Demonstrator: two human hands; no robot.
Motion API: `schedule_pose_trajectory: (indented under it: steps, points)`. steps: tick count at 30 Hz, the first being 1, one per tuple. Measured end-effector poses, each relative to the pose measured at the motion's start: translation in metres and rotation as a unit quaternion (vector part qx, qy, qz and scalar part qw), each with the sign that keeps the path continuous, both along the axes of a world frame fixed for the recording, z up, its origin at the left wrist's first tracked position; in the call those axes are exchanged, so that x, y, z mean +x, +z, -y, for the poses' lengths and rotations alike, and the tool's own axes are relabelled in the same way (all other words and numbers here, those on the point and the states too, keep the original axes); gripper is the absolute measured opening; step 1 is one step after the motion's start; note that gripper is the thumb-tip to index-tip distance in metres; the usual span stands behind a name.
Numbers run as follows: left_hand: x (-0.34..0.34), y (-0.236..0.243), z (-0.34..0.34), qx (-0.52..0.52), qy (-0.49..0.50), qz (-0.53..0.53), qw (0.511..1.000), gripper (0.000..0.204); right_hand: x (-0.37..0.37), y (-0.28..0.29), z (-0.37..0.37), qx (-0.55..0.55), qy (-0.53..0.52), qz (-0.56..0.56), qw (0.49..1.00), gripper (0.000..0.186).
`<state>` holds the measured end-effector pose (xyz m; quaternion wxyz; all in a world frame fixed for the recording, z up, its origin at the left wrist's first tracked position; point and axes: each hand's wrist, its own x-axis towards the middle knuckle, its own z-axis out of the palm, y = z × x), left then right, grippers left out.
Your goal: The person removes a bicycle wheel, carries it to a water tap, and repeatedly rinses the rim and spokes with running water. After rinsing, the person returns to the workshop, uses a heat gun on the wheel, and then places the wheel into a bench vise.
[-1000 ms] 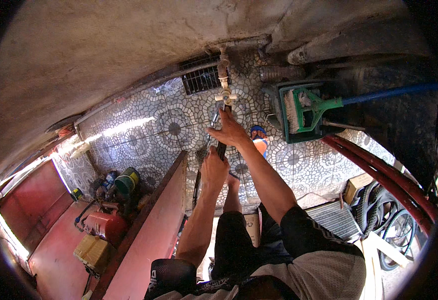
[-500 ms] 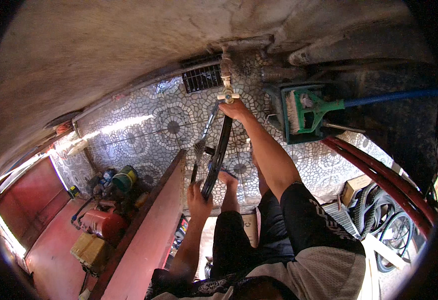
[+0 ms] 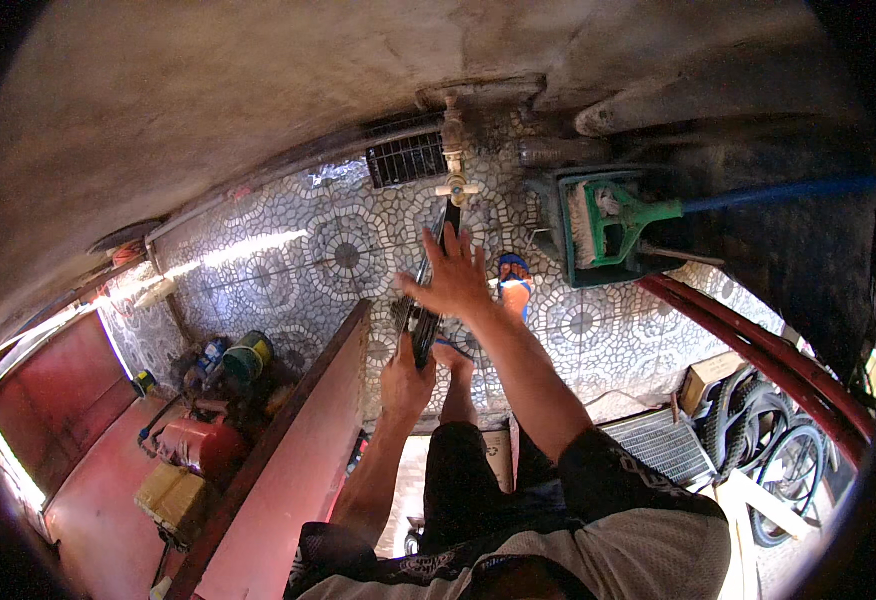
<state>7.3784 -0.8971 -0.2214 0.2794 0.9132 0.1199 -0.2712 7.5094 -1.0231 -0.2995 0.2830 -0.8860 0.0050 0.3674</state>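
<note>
A narrow black wheel, seen nearly edge-on, stands below a wall tap; it looks like a bicycle wheel. Its far end reaches under the tap's pale cross-shaped handle. My left hand is closed around the wheel's near end. Over the wheel's middle, my right hand is open with its fingers spread, hiding part of it. Whether my right palm touches the wheel I cannot tell. Whether water runs from the tap is not visible.
A black floor grate lies beside the tap. At right are a green brush with a blue handle, in a dark dustpan, and red pipes. A pink partition rises at left. Several tyres lie at lower right.
My right hand has let go near the tap handle and drawn back over the wheel, fingers spread. The wheel has turned more edge-on, and my left hand has shifted slightly forward and right.
</note>
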Motion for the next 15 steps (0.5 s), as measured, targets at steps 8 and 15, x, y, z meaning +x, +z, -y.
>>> schedule_pose_trajectory:
  steps: [8, 15]
  points:
    - [-0.019, 0.002, -0.014, 0.004, -0.039, -0.072, 0.997, 0.040, -0.015, -0.022, 0.032, 0.020, -0.001, 0.097, 0.995, 0.094]
    - [-0.011, 0.002, -0.007, -0.015, -0.060, -0.038, 0.997, 0.045, 0.024, -0.009, 0.039, 0.061, -0.063, 0.001, 0.996, 0.112]
